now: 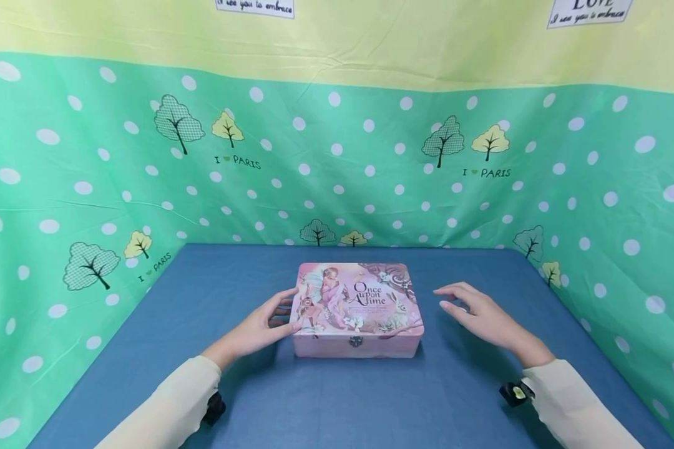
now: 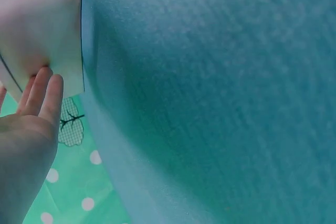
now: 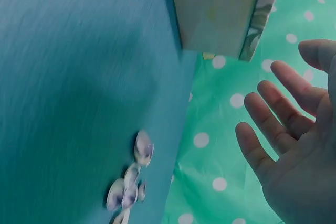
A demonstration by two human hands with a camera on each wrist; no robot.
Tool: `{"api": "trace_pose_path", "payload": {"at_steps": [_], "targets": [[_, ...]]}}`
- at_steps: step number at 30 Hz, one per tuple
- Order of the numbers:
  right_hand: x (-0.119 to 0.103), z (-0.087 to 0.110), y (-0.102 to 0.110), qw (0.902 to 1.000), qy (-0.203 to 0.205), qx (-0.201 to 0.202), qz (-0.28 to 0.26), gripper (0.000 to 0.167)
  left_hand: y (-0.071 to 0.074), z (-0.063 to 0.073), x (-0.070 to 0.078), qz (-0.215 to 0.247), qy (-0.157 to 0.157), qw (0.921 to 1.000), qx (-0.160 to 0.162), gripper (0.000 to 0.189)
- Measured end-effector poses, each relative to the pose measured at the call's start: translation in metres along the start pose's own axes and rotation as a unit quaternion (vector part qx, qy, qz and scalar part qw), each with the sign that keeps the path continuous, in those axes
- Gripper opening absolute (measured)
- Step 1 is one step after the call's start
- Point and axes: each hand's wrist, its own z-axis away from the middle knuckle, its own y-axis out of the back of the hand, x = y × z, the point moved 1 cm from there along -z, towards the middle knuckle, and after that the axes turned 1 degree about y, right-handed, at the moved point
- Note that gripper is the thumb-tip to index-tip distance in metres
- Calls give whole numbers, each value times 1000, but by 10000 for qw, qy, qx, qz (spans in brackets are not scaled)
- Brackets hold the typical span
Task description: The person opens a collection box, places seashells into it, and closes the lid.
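Observation:
A pink lidded box (image 1: 359, 302), printed with fairies and "Once upon a Time", sits closed on the blue table, a small metal clasp (image 1: 356, 341) at its front. At its left side is my left hand (image 1: 261, 327), thumb by the front corner. In the left wrist view, extended fingertips (image 2: 44, 74) touch the box's side wall (image 2: 52, 30). My right hand (image 1: 485, 318) hovers off the box's right side, holding nothing, its fingers (image 3: 257, 108) spread and slightly bent. Several small purple-and-white shells (image 3: 128, 192) lie on the table in the right wrist view; the right hand hides them from the head view.
The blue cloth-covered table (image 1: 337, 405) extends around the box. A green dotted curtain (image 1: 337, 168) with printed trees stands behind it and along both sides. Black wrist cameras (image 1: 517, 394) are strapped under both pale sleeves (image 1: 573, 399).

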Motion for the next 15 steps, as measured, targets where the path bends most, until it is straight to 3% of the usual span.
{"api": "trace_pose_path", "payload": {"at_steps": [6,15], "targets": [[-15,-4,-3,9997,142,-92,-157,30,2,-1,2,171,209,9996,-80,79],[-44,-9,-8,9963,555,-332,-558,27,5,0,6,492,165,9983,-254,80]]}}
